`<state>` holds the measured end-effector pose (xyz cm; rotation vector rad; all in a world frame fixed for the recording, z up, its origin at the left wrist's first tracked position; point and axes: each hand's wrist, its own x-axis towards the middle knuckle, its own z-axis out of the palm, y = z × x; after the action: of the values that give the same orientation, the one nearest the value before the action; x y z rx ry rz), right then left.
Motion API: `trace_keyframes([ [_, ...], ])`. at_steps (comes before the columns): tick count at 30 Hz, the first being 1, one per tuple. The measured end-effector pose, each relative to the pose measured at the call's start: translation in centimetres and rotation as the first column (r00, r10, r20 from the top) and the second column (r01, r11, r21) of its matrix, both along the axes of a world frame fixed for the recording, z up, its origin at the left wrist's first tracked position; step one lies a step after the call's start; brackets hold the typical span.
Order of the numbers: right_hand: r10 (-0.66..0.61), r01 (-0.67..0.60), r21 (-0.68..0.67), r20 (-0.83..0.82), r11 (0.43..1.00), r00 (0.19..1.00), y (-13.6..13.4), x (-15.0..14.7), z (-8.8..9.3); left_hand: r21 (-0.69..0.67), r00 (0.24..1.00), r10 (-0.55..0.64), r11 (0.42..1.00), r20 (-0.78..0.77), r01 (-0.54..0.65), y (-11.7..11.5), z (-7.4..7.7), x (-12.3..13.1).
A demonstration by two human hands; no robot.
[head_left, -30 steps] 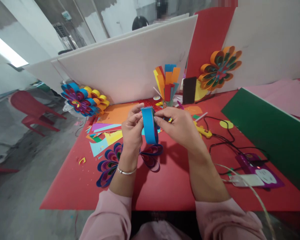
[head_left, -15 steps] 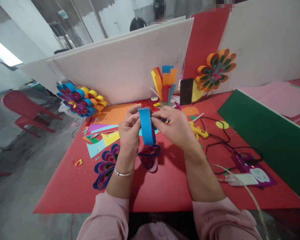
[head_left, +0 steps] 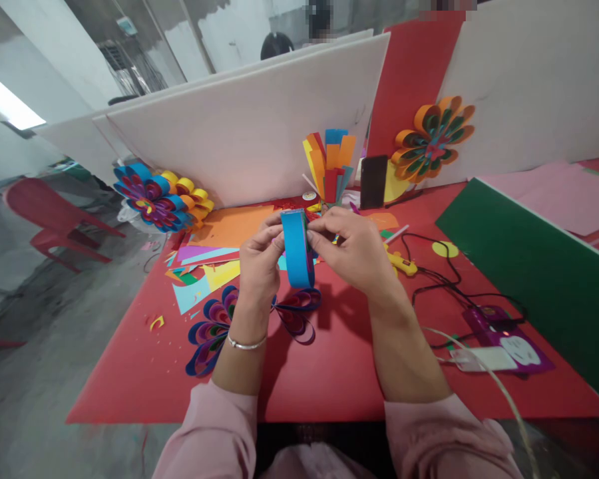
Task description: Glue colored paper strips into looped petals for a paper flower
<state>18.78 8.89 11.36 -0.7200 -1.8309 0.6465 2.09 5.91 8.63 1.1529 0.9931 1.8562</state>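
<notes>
Little has moved over the last second: my view has shifted slightly, and both my hands keep nearly the same pose around the blue paper loop (head_left: 297, 259).

From the left, a multicoloured paper flower (head_left: 147, 199) stands at the back of my red counter (head_left: 329, 392), with paper scraps (head_left: 192, 293) in front of it. My left hand (head_left: 260, 263) is closed in a pinch on the loop's left side, near its top. Dark-edged paper petals (head_left: 211, 331) lie on either side of that wrist. The loop hangs upright between my hands, rounded end down. My right hand (head_left: 352, 249) pinches its right edge between thumb and finger. Behind stand paper strips (head_left: 332, 163) and a dark phone (head_left: 374, 182), then an orange flower (head_left: 432, 141). A yellow tool (head_left: 403, 265) lies beyond my right hand; farther right, a purple power board (head_left: 542, 362) bears a white label (head_left: 520, 350), its print too small to read.
</notes>
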Motion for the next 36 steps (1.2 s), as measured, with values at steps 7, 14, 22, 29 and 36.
trace_keyframes([
  [7,-0.003,0.003,0.016,-0.022,1.0,1.0,0.1,0.19,0.01,-0.004,1.0,-0.02,1.0,-0.006,0.02,-0.13,0.13,0.13],
  [14,0.007,-0.006,0.03,-0.036,1.0,0.999,0.03,0.06,-0.01,0.019,1.0,-0.01,1.0,-0.004,0.01,-0.11,0.35,0.44],
  [22,0.02,-0.02,0.013,-0.028,1.0,0.999,0.01,0.12,0.0,0.027,0.998,-0.02,0.999,-0.064,0.021,-0.25,0.12,0.07],
  [29,0.005,-0.005,0.007,0.001,1.0,1.0,-0.01,0.34,0.18,0.029,0.996,0.001,1.0,-0.09,0.001,-0.16,-0.22,0.12],
  [36,0.031,-0.03,-0.018,0.02,0.999,0.999,0.14,0.31,0.2,0.035,0.995,0.029,0.999,-0.093,-0.026,-0.23,-0.27,0.03],
])
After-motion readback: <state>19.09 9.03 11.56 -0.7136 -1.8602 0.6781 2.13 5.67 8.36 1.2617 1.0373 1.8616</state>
